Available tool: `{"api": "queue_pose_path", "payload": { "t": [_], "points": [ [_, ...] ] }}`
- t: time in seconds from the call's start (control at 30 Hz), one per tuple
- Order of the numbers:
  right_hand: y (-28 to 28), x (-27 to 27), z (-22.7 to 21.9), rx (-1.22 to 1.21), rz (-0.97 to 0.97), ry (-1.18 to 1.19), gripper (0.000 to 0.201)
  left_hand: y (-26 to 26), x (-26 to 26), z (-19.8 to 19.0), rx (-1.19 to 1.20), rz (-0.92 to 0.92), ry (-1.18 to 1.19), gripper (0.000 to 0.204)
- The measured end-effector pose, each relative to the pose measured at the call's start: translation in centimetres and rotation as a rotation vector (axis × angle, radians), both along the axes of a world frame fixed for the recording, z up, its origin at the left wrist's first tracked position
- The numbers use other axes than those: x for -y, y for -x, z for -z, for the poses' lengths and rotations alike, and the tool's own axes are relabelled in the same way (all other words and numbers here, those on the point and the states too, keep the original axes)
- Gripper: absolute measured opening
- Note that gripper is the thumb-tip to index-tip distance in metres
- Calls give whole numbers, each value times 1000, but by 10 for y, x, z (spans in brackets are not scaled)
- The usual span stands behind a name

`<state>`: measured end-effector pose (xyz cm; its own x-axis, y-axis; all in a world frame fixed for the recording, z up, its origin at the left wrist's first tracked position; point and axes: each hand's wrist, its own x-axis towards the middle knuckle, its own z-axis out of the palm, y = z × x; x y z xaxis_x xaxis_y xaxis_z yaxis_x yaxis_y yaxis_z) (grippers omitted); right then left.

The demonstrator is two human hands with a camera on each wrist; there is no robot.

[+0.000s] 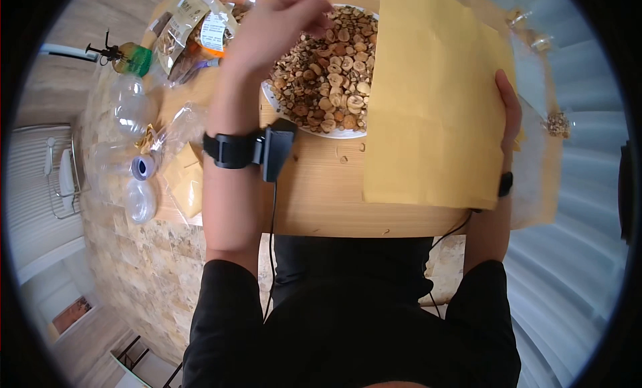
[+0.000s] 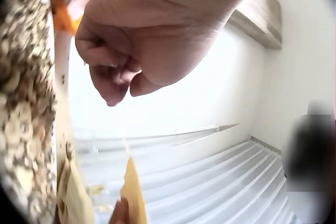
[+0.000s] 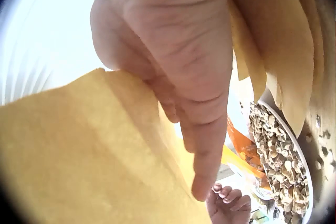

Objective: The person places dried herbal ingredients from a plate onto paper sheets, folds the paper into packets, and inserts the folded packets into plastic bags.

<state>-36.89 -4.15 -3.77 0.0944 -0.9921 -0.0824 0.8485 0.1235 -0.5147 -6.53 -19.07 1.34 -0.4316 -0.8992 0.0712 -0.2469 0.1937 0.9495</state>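
A large yellow-brown kraft paper sheet [image 1: 438, 107] stands raised over the right part of the table. My right hand [image 1: 511, 110] holds it by its right side, and its fingers [image 3: 207, 145] lie along the paper in the right wrist view. My left hand [image 1: 294, 17] hovers above the far left part of a white plate [image 1: 269, 97] heaped with dried slices and small pieces [image 1: 334, 67]. In the left wrist view its fingers [image 2: 113, 85] are loosely bent, with nothing visible between them. The paper hides the plate's right side.
On the left lie filled packets [image 1: 180, 30], clear plastic bottles [image 1: 130, 110], a green spray bottle [image 1: 134, 59] and a wrapped yellow packet [image 1: 185, 184]. Small crumbs [image 1: 344, 159] dot the wooden table [image 1: 321, 194]. A small clear bag of pieces [image 1: 558, 124] lies far right.
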Motion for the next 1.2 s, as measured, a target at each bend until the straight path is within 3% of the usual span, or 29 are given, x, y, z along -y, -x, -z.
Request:
{"api": "queue_pose_path", "payload": {
  "t": [0.03,0.07,0.1,0.13,0.2,0.23,0.33,0.47,0.53,0.57,0.63,0.67,0.73,0.77,0.83,1.03,1.1,1.2],
  "points": [
    [1,-1,-1,-62,119,-72,48,-4,0,-18,161,-90,48,28],
    [10,-1,4,-57,118,-68,48,-8,-2,-34,320,-182,96,29],
    [23,0,13,-79,49,-100,47,-12,-1,-37,384,-147,127,27],
    [32,0,20,-100,-20,-135,46,-17,9,-24,389,-146,128,27],
    [43,4,29,-42,-114,-166,44,-26,32,14,468,94,492,26],
    [39,7,27,12,-208,-199,43,-18,26,12,589,82,498,27],
    [23,3,16,-64,-186,-205,39,-7,25,29,642,99,561,26],
    [26,4,25,-81,-224,-196,36,8,25,42,656,192,514,31],
    [34,-2,38,-412,79,-220,36,10,23,46,633,196,489,32],
    [34,0,36,-409,84,-220,36,10,24,49,613,185,488,31],
    [31,5,23,-77,-86,-222,30,11,26,50,592,180,489,31],
    [19,7,13,-74,-81,-221,30,12,26,46,624,197,469,29],
    [-7,7,-3,-206,220,-300,29,16,25,44,657,219,452,28],
    [2,7,5,-204,222,-299,29,16,25,46,630,205,451,27],
    [20,12,21,115,-130,-219,34,17,24,45,606,192,454,25],
    [7,5,17,0,-44,-234,36,18,19,34,655,167,379,21],
    [-3,3,12,-54,11,-246,37,14,21,29,547,138,640,18],
    [-18,0,2,-134,81,-264,39,19,0,-6,491,108,557,15]
  ]
}}
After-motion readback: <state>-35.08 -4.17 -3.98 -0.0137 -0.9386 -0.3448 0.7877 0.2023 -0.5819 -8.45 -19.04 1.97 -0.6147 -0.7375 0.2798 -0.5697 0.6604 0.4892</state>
